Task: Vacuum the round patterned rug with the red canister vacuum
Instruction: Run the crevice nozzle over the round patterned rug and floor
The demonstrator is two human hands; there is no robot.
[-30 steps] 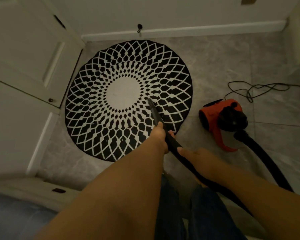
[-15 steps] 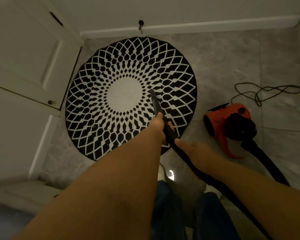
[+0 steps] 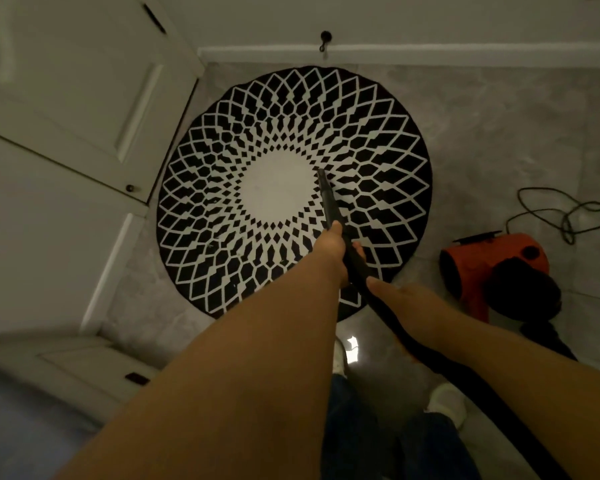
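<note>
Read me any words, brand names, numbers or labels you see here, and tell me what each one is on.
None can be read.
Red canister vacuum: no brand or label legible in the dim light.
Round patterned rug: diamond pattern only, no text.
Nozzle and hose: plain black, no markings visible.

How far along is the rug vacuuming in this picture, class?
Done: the red canister vacuum stands beside the round rug, hose attached. In hand: the left hand grips the black nozzle, whose tip is at the edge of the rug's white centre; the right hand holds the hose behind it. Left: cleaned areas cannot be told, so probably most of the rug.
</note>
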